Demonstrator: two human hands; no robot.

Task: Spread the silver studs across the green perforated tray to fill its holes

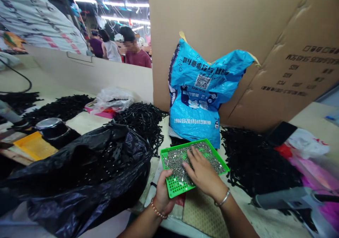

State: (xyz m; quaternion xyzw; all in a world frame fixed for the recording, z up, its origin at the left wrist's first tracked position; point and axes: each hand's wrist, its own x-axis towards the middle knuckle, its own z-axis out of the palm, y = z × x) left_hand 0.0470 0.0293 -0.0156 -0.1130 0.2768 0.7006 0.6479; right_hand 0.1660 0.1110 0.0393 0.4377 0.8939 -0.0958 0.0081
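A bright green perforated tray [171, 192] is tilted above the table edge, with my left hand [162, 192] gripping its near left corner, thumb over the rim. Many small silvery metal pieces [176, 162] cover most of its floor; bare holes show at the near left corner. My right hand [200, 167] lies over the pieces with its fingers spread, touching them. To the left, a black plastic bag [103, 181] gapes, with dark contents and some shiny bits inside. Just behind the tray stands a blue woven sack [196, 103].
Heaps of black strips [140, 119] lie on the table, one more pile [254, 164] at right. A tall cardboard sheet [212, 15] closes off the back. A grey machine arm [286, 197] juts in at lower right. Several people [136, 54] are far behind.
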